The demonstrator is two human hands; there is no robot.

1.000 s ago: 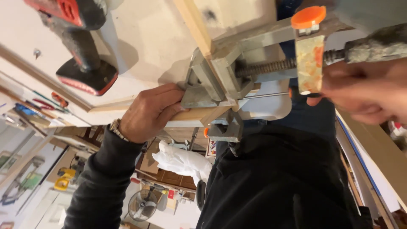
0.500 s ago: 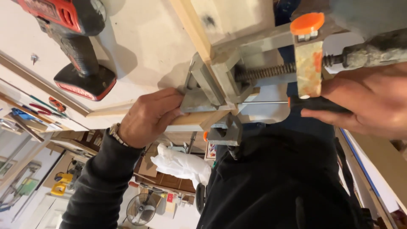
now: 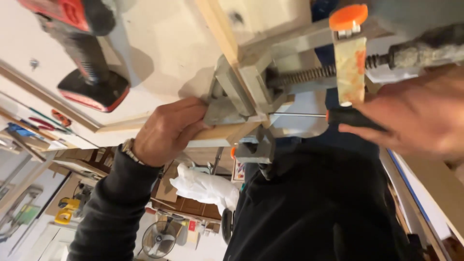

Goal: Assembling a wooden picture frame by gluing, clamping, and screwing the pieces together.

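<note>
Corner clamp (image 3: 241,92): dull grey cast metal with blocky angular jaws, set just right of centre over the joint of the pale wooden strips (image 3: 220,133); a coarse threaded screw (image 3: 309,75) runs out toward 3 o'clock.
Left hand (image 3: 166,128): at 9 o'clock of the clamp, fingers curled against its grey body and the wood edge, pressing both; dark knit sleeve and a metal watch band at the wrist.
Right hand (image 3: 415,116): at 3 o'clock, blurred, fingers closed round a slim black handle (image 3: 353,118) with an orange collar.
Bar clamp (image 3: 349,58): worn, translucent yellowish jaw under a smooth orange cap, at 1 o'clock.
Cordless drill (image 3: 82,53): red and black, matte rubbery grip, lying on the smooth cream board (image 3: 159,43) at 10 o'clock.
Change: half a second ago the right hand lay farther out with looser fingers; it has now drawn in along the handle. The left hand keeps its hold.
</note>
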